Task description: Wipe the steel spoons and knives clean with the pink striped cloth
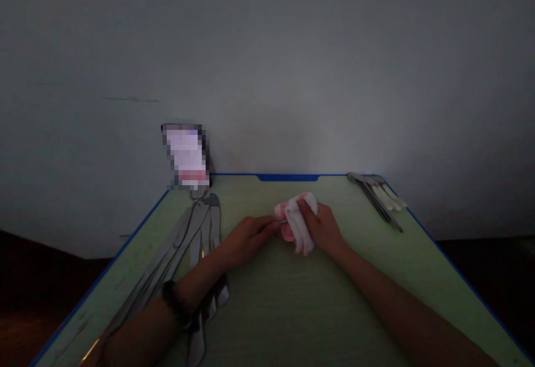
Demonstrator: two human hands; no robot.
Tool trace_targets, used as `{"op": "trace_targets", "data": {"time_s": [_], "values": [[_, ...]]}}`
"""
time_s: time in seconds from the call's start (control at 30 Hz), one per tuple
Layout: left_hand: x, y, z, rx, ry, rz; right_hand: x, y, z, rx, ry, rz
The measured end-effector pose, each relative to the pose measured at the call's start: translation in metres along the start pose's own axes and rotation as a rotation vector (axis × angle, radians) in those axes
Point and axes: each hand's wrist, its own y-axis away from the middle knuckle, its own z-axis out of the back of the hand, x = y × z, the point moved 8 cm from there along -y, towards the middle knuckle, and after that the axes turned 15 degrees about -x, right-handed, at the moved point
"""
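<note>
My left hand (251, 238) is closed, its fingertips pinching the end of a thin metal utensil (283, 222) above the middle of the table. Folded around the utensil's other end is a pink and white cloth (298, 225), so I cannot tell what kind of utensil it is. My right hand (321, 225) grips this cloth from the right, thumb on top. Under and beside my left forearm lie several long, flat-handled metal utensils (179, 238), partly hidden by the arm.
Spoons (368, 188) and other cutlery with pale handles (384, 195) lie at the table's far right corner. A phone with a blurred screen (188, 155) leans against the wall at the back left. The pale green table (292, 317) has a blue edge and meets a grey wall.
</note>
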Motion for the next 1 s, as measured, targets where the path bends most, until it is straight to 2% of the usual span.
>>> {"op": "trace_targets", "data": {"time_s": [0.07,0.13,0.2,0.3,0.37,0.47,0.63,0.8,0.9,1.0], "values": [[0.005,-0.002,0.002,0.001,0.019,0.023,0.0,0.004,0.0,-0.055,-0.039,-0.039],[0.01,-0.004,0.004,-0.006,0.01,0.031,-0.001,0.006,-0.002,-0.047,-0.088,-0.066],[0.012,-0.005,0.006,-0.026,-0.018,0.023,-0.003,0.006,-0.007,0.063,-0.153,-0.087],[0.01,-0.004,0.004,-0.045,-0.077,-0.016,-0.009,0.007,-0.017,0.306,-0.246,-0.129],[0.005,-0.003,0.002,-0.042,-0.109,-0.051,-0.013,0.005,-0.017,0.374,-0.279,-0.158],[0.001,-0.001,0.0,-0.035,-0.137,-0.084,-0.013,0.002,-0.015,0.332,-0.292,-0.156],[0.0,-0.001,0.0,-0.024,-0.137,-0.077,-0.001,0.001,-0.01,0.252,-0.158,0.015],[0.0,-0.001,-0.004,0.027,-0.046,-0.034,-0.001,-0.002,0.0,0.105,-0.034,0.068],[0.001,-0.002,-0.003,0.012,-0.003,-0.011,-0.002,-0.001,0.003,0.005,-0.05,0.004],[0.001,-0.003,0.0,-0.027,0.034,0.002,-0.004,0.006,-0.001,-0.074,-0.147,-0.149]]}}
